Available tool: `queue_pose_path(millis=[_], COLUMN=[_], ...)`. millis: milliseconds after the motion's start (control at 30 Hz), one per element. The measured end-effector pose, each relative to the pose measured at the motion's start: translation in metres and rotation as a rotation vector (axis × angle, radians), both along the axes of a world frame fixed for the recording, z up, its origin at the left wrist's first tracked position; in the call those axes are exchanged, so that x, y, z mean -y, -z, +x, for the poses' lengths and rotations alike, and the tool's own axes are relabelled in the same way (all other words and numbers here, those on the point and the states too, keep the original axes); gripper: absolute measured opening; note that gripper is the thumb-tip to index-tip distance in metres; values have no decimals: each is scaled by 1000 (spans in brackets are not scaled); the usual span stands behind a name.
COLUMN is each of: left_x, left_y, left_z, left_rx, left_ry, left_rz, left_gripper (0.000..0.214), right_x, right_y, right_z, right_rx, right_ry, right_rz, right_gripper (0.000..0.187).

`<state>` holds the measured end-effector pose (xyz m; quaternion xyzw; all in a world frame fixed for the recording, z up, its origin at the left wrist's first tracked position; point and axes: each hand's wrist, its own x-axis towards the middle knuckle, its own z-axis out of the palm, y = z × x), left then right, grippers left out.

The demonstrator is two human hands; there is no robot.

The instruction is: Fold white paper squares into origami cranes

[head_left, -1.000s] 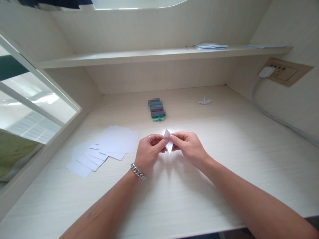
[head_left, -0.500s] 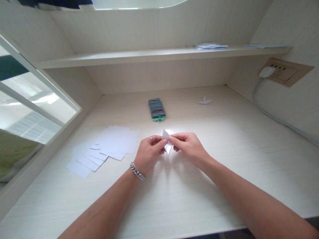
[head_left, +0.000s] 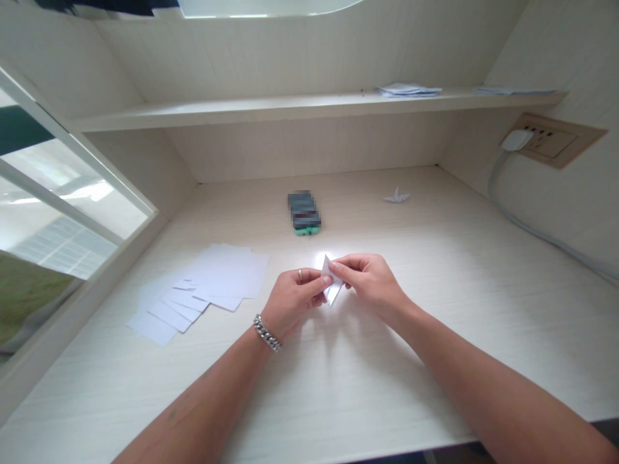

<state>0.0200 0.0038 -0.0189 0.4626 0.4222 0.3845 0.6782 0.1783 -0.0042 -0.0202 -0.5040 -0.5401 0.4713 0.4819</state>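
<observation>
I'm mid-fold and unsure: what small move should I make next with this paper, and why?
Probably pinch along the fold to sharpen it: your left hand and right hand both grip the small folded paper near its top edge.

2 bare hands, the left hand (head_left: 293,298) and right hand (head_left: 370,283), pinch a small folded white paper (head_left: 331,281) above a pale desk (head_left: 435,270) beside loose paper sheets (head_left: 203,283).

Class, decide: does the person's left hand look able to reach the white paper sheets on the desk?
Probably yes. The left hand is just right of the white paper sheets, with only bare desk between. It pinches a folded paper piece, though, which the right hand also holds.
</observation>
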Motion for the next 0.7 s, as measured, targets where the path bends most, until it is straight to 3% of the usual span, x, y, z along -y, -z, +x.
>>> queue_pose_path(millis=[233,500,700], left_x=[-1,0,3], left_y=[0,1,-5], left_z=[1,1,1], left_rx=[-45,-101,-227], left_ry=[-53,-5,17], left_rz=[2,43,136], left_gripper=[21,23,21], right_x=[1,4,4], right_y=[-1,-6,-7], right_z=[1,3,0], right_rx=[0,37,-126], right_ry=[-55,-103,-104], right_rz=[25,17,-122], right_gripper=[22,24,26])
